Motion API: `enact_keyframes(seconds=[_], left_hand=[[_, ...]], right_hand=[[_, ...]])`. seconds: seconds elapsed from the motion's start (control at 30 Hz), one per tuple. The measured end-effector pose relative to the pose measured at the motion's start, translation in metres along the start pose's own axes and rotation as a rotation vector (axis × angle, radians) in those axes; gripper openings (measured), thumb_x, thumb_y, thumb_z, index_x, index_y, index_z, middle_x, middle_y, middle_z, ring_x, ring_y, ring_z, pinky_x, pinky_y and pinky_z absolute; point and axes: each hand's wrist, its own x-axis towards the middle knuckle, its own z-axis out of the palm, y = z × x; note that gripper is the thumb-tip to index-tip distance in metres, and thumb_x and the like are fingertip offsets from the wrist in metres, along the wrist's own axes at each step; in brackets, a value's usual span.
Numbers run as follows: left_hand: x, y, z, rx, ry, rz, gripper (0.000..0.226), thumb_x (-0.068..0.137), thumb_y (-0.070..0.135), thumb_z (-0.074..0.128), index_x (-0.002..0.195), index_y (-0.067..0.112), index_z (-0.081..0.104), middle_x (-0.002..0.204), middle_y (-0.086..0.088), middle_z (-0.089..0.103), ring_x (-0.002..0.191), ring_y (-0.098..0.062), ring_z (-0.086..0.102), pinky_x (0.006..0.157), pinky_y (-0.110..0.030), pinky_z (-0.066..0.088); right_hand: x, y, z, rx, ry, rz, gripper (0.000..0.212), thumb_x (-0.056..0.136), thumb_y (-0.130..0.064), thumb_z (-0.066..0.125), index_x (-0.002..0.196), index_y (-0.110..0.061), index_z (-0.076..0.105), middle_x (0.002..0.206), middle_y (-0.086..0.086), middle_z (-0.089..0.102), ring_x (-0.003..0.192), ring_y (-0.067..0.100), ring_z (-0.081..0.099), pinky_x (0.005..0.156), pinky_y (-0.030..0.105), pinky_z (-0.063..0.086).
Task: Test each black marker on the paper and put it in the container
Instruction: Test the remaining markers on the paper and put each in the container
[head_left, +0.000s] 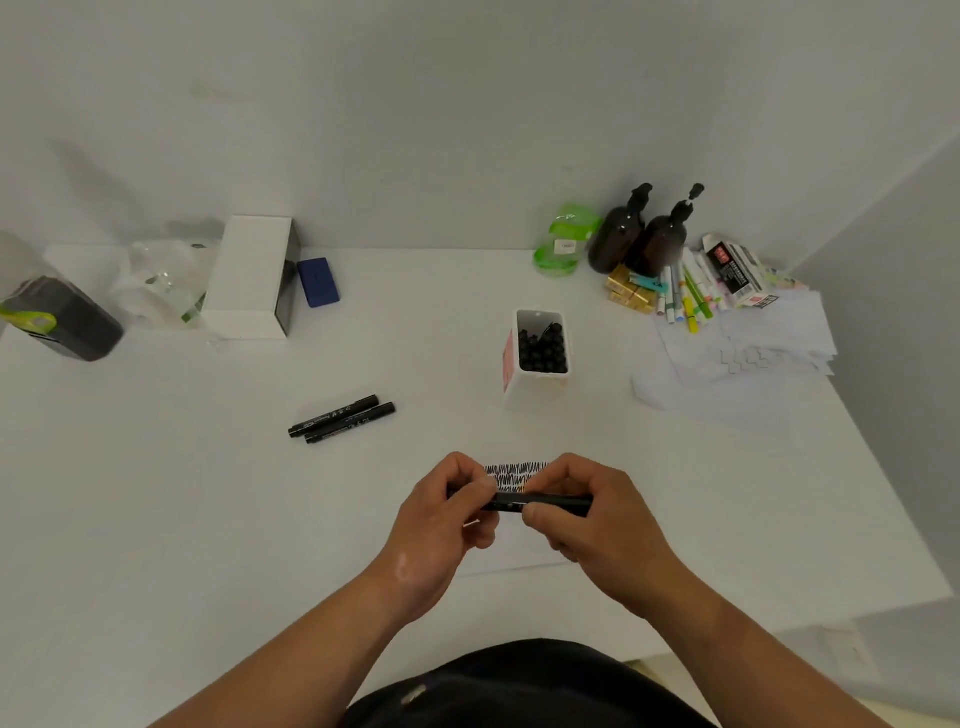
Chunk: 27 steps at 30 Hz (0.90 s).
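Observation:
Both hands hold one black marker (540, 503) level over the white paper (524, 551). My left hand (447, 519) pinches its left end, which may be the cap; my right hand (587, 525) grips the barrel. Black zigzag test scribbles (517, 474) show on the paper just beyond my fingers. Two more black markers (340, 419) lie side by side on the table to the left. The white container (537, 387) stands beyond the paper, holding several black markers upright.
At the back right are two dark pump bottles (641, 234), a green pack (563, 241), gold boxes, coloured pens (685, 293) and a stack of papers (748, 353). Back left: a white box (249, 278), a blue eraser (318, 282), clear plastic and a dark device (67, 325).

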Motion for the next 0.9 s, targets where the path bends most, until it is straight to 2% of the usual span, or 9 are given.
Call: enact_keyframes(seconds=[0.13,0.27,0.47,0.57,0.63,0.73,0.8,0.87,0.9], left_hand=[[-0.003,0.000,0.018,0.074,0.310,0.098,0.037,0.092,0.023,0.066,0.060,0.019,0.050,0.057,-0.004,0.050,0.052,-0.018,0.043,0.052,-0.034,0.040],[-0.007,0.005,0.024,0.087,0.391,0.165,0.032,0.088,0.022,0.070,0.065,0.013,0.049,0.061,-0.011,0.048,0.056,-0.024,0.043,0.057,-0.038,0.040],[-0.009,0.007,0.029,0.066,0.366,0.165,0.033,0.087,0.025,0.068,0.061,0.020,0.049,0.062,-0.013,0.047,0.057,-0.025,0.039,0.055,-0.036,0.036],[-0.010,0.010,0.023,0.048,0.203,0.170,0.028,0.080,0.033,0.072,0.068,0.019,0.051,0.055,-0.006,0.047,0.048,-0.015,0.038,0.048,-0.026,0.035],[-0.006,0.014,0.021,0.021,0.068,0.174,0.019,0.078,0.028,0.071,0.079,0.019,0.054,0.057,-0.002,0.051,0.049,-0.014,0.041,0.048,-0.023,0.037],[0.001,0.013,0.024,-0.108,-0.055,0.151,0.016,0.080,0.016,0.070,0.095,0.017,0.066,0.073,-0.006,0.062,0.062,-0.019,0.052,0.060,-0.027,0.047],[0.006,0.009,0.026,-0.112,-0.045,0.121,0.017,0.083,0.021,0.071,0.101,0.023,0.073,0.084,-0.006,0.067,0.071,-0.020,0.058,0.069,-0.029,0.051],[0.011,0.005,0.025,-0.046,0.006,0.115,0.015,0.092,0.022,0.067,0.103,0.029,0.073,0.098,0.000,0.073,0.082,-0.020,0.065,0.076,-0.030,0.053],[0.014,0.005,0.023,-0.013,0.037,0.126,0.016,0.095,0.019,0.064,0.103,0.030,0.073,0.104,0.003,0.075,0.088,-0.019,0.067,0.077,-0.029,0.053]], right_hand=[[-0.007,-0.010,0.018,-0.104,0.081,-0.118,0.021,0.082,-0.019,0.081,0.083,-0.035,0.069,0.081,-0.016,0.072,0.078,0.007,0.067,0.067,0.013,0.051],[-0.008,-0.016,0.024,-0.119,0.171,-0.168,0.020,0.080,-0.017,0.082,0.080,-0.032,0.068,0.078,-0.016,0.070,0.076,0.007,0.067,0.065,0.011,0.051],[-0.006,-0.016,0.018,-0.149,0.164,-0.225,0.020,0.079,-0.017,0.081,0.077,-0.031,0.068,0.074,-0.016,0.069,0.073,0.007,0.066,0.062,0.010,0.050],[-0.002,-0.012,0.007,-0.071,0.110,-0.170,0.015,0.078,-0.022,0.081,0.079,-0.031,0.068,0.076,-0.009,0.071,0.067,0.009,0.064,0.060,0.015,0.051],[0.003,-0.006,-0.003,0.080,0.085,-0.090,0.016,0.078,-0.023,0.082,0.081,-0.029,0.067,0.074,-0.002,0.070,0.059,0.009,0.059,0.058,0.020,0.050],[0.008,0.004,-0.003,0.341,0.061,0.021,0.021,0.074,-0.028,0.082,0.083,-0.021,0.065,0.067,0.001,0.063,0.057,0.013,0.053,0.056,0.025,0.048],[0.013,0.010,0.004,0.501,0.030,0.078,0.024,0.069,-0.035,0.080,0.082,-0.021,0.066,0.075,0.005,0.066,0.065,0.016,0.058,0.060,0.027,0.050],[0.021,0.012,0.009,0.498,0.010,0.115,0.015,0.075,-0.032,0.080,0.083,-0.025,0.069,0.084,0.002,0.074,0.074,0.014,0.067,0.069,0.030,0.053],[0.028,0.014,0.009,0.388,0.004,0.116,0.010,0.080,-0.029,0.081,0.083,-0.027,0.072,0.085,-0.002,0.076,0.077,0.008,0.069,0.072,0.029,0.052]])
